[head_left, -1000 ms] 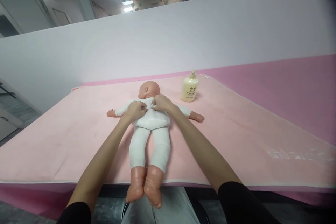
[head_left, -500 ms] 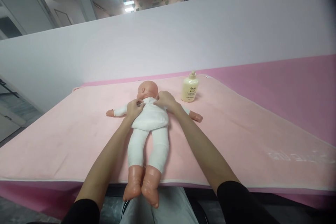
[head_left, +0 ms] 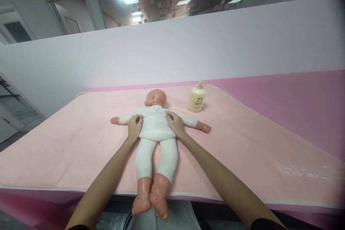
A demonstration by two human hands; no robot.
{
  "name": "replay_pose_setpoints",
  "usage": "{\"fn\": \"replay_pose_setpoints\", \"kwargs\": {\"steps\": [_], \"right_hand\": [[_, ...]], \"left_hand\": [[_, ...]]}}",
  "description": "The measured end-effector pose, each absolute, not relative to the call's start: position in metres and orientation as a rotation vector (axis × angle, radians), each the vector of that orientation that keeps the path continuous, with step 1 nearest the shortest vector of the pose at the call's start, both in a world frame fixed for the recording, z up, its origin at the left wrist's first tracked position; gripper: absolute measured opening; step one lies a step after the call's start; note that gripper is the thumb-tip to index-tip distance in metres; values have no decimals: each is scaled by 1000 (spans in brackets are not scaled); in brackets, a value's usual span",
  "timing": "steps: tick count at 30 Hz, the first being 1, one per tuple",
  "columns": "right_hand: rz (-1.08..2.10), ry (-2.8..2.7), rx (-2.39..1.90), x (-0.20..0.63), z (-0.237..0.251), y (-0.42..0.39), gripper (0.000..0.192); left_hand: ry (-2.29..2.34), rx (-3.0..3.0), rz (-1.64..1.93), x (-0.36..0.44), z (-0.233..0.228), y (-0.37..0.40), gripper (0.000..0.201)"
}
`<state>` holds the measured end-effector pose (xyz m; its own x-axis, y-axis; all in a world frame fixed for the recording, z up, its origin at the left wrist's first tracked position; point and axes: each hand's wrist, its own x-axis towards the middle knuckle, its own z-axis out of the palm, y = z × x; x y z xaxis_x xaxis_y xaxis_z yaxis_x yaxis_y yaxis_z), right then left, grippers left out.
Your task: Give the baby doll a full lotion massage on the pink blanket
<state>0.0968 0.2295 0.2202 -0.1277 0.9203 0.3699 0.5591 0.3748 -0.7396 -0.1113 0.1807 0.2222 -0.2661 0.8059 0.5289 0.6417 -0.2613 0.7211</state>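
Observation:
A baby doll [head_left: 155, 129] in white clothes lies along the pale pink blanket [head_left: 81, 143], head away from me, arms spread, bare feet hanging over the near edge. My left hand [head_left: 134, 126] rests on the doll's side below its left-hand arm, fingers curled against the white top. Against the other side of the torso lies my right hand [head_left: 175, 123], fingers flat on the cloth. Whether either hand pinches the fabric I cannot tell.
A cream pump bottle [head_left: 197, 97] stands on the blanket right of the doll's head. The blanket covers a darker pink table [head_left: 296, 97] that runs to the right. A white partition wall [head_left: 188, 46] rises behind it.
Both hands have slid from the doll's neckline down and apart to the sides of its torso. The top now lies smooth across the chest. The camera has tilted slightly.

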Motion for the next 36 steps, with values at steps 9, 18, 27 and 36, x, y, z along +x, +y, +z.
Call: {"fn": "replay_pose_setpoints", "kwargs": {"steps": [9,18,27,36], "right_hand": [[594,-1717,-1256,99,220,234,34],[575,-1703,-1187,100,215,238,32],[557,-1661,-1115,99,206,245,31],[559,-1665,-1117,99,206,243,32]], "left_hand": [[1801,1753,1392,-115,225,180,22],[1949,1794,1164,-115,229,179,45],[1957,1772,1172,-115,228,180,47],[2002,1770,1105,-114,233,176,48]]}}
